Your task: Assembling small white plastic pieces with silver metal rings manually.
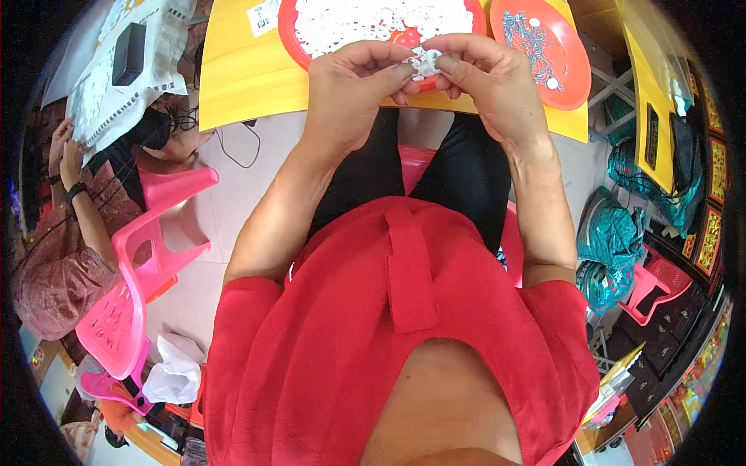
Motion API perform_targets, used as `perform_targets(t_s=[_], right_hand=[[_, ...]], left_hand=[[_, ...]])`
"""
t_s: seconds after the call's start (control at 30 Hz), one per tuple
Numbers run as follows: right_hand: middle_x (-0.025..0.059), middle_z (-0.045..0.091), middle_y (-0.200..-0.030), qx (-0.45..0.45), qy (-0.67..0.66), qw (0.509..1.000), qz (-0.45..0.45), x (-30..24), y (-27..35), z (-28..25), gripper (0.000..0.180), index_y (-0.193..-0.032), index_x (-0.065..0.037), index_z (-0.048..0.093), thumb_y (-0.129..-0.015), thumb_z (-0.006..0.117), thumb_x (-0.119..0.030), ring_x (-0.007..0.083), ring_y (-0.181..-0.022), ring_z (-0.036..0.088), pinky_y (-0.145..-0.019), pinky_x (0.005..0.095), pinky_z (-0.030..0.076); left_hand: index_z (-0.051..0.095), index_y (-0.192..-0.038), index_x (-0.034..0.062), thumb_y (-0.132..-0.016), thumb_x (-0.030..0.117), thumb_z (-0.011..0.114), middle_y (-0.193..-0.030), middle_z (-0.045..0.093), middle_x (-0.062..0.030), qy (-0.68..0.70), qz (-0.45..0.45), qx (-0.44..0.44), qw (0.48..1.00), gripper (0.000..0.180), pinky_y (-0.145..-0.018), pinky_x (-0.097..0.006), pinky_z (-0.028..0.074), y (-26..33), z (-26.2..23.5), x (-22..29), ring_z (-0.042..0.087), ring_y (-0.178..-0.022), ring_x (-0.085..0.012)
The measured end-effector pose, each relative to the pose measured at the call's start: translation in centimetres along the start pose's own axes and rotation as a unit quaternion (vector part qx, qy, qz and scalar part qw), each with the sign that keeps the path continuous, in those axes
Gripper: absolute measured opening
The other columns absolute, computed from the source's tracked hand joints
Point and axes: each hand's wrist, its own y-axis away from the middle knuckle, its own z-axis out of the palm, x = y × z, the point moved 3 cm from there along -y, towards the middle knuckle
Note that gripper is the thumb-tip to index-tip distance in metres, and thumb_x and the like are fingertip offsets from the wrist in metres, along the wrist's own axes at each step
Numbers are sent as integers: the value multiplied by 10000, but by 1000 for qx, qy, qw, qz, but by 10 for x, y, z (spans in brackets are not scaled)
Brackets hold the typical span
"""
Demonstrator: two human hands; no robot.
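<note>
Between my two hands is a small white plastic piece with openings in it. My left hand pinches its left side between thumb and fingers, and my right hand pinches its right side the same way. Both hands are above the near rim of a red tray, which holds a wide heap of white plastic pieces. Right of it, a red oval plate carries many small dark and silvery parts and a few white round bits.
The yellow table has a printed card at its far left. A pink plastic chair stands on the left, near another person's arm. White bag lies on the floor. Teal bags sit at the right.
</note>
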Motion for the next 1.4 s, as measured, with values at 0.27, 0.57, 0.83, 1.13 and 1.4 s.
perform_targets(t_s=[0.27, 0.57, 0.83, 1.13, 1.4], right_hand=[[43, 609, -769, -7, 73, 997, -37, -9, 4, 6, 172, -961, 19, 602, -802, 554, -27, 80, -665, 557, -593, 198, 453], [24, 591, -731, -4, -46, 999, 3, -1, 4, 7, 146, -946, -7, 570, -804, 566, -37, 54, -610, 524, -528, 165, 414], [27, 586, -686, 18, -98, 995, 18, -3, 8, 12, 91, -872, 14, 590, -800, 560, -33, 51, -583, 524, -505, 162, 415], [32, 593, -699, 45, -119, 992, -7, -4, 12, 13, 83, -855, 19, 605, -791, 574, -23, 55, -596, 532, -529, 166, 436], [22, 593, -654, 47, -69, 996, -35, -8, 15, 10, 58, -806, 13, 623, -774, 587, -20, 54, -559, 533, -506, 174, 433]], left_hand=[[600, -898, -52, -764, -38, 568, -720, 617, -94, -45, 14, 1, 999, 139, -529, -192, 469, 2, 3, 2, 582, -608, -109], [601, -913, -52, -778, -19, 579, -750, 623, -100, -23, 26, -4, 999, 140, -547, -197, 480, 2, 7, 4, 590, -641, -113], [581, -960, -22, -784, -2, 587, -797, 616, -78, -8, 25, -33, 999, 178, -588, -190, 477, 1, 2, 1, 585, -683, -101], [557, -1056, 1, -801, 11, 574, -846, 597, -52, 7, 69, -82, 994, 255, -651, -192, 451, 2, 6, 3, 556, -749, -89], [588, -1027, -8, -805, 16, 568, -870, 581, -45, -50, 151, -128, 979, 225, -701, -204, 431, 1, 5, -1, 536, -810, -102]])
